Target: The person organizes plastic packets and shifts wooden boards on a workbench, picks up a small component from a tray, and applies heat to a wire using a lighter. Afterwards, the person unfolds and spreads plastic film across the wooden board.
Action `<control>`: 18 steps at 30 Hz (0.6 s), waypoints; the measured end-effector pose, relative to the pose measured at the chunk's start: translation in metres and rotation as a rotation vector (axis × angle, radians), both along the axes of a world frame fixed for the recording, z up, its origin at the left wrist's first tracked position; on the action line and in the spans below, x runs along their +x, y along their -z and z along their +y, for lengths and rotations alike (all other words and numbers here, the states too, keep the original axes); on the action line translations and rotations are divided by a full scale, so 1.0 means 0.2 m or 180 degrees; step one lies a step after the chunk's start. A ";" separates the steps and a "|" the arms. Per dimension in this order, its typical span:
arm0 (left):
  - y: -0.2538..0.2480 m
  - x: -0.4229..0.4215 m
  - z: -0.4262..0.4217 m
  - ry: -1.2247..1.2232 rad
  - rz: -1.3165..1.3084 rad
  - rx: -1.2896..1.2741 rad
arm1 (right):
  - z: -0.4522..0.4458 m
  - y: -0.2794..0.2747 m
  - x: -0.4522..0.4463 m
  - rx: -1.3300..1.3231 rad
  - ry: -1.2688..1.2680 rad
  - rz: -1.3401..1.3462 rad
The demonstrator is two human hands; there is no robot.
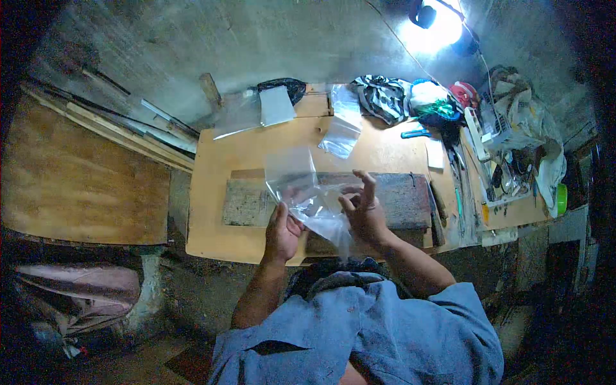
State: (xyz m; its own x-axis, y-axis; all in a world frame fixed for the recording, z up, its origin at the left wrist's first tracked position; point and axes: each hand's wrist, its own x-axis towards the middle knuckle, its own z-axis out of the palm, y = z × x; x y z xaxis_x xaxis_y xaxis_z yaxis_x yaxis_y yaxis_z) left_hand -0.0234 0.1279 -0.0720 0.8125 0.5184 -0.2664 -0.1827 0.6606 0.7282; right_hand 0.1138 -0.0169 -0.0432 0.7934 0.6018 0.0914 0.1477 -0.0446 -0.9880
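Note:
Clear plastic sheeting (324,221), perhaps a bag, hangs between my two hands above a worn wooden board. My left hand (284,234) holds its left side, thumb up and fingers partly behind the plastic. At the right side is my right hand (364,208), with the index finger raised and the other fingers bent at the plastic's edge. A flat translucent piece (289,168) rises at the upper left of the sheeting. Beneath lies the grey, scuffed board (401,199) on the light wooden table (208,192).
Clear plastic packets (341,138) and a white sheet (276,104) lie toward the back. A blue tool (416,133), bundled bags (383,98) and a white rack (507,135) stand at the right. Wooden strips (115,131) lean at the left. A lamp (433,29) shines above.

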 end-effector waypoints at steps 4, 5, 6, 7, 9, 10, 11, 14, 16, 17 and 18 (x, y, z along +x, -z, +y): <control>-0.03 0.03 -0.03 -0.0046 -0.0121 0.0174 | 0.01 -0.06 -0.05 -0.0329 -0.0063 -0.1234; -0.03 0.03 -0.02 -0.0038 -0.0197 0.0092 | 0.02 -0.04 -0.04 -0.0354 -0.0105 -0.1424; -0.02 0.03 0.00 -0.0032 -0.0274 0.0011 | 0.02 -0.02 -0.03 -0.0353 -0.0104 -0.1429; 0.02 0.04 0.01 -0.0164 -0.0080 0.0000 | 0.02 -0.01 -0.02 -0.0271 -0.0065 -0.1211; -0.01 0.01 0.03 -0.0165 0.0180 0.0180 | 0.02 -0.04 0.01 -0.0187 -0.0029 -0.0998; -0.02 -0.01 0.05 -0.0167 0.0449 0.0360 | 0.02 -0.07 0.02 -0.0331 0.0011 -0.0327; 0.02 -0.02 0.07 -0.0378 0.0626 0.0913 | 0.01 -0.09 0.04 -0.0473 0.0047 0.0349; 0.01 -0.03 0.11 -0.0269 0.0702 0.0884 | 0.00 0.05 0.12 -0.0101 -0.0276 0.0915; -0.02 -0.02 0.11 -0.0445 0.0971 0.1037 | 0.02 0.09 0.13 -0.0141 -0.0166 0.0805; 0.00 -0.02 0.13 -0.0541 0.1075 0.1057 | 0.02 0.09 0.13 -0.0129 -0.0213 0.1064; 0.02 -0.02 0.14 -0.0636 0.1182 0.1077 | 0.02 0.10 0.14 -0.0119 -0.0259 0.1326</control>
State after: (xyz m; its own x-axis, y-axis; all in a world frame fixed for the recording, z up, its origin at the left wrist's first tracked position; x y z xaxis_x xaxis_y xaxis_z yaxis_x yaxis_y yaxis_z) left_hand -0.0272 0.1559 -0.0768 0.5722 0.7600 -0.3083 0.0294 0.3567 0.9338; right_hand 0.1410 -0.0120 -0.0626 0.7076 0.6609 -0.2500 -0.2594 -0.0861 -0.9619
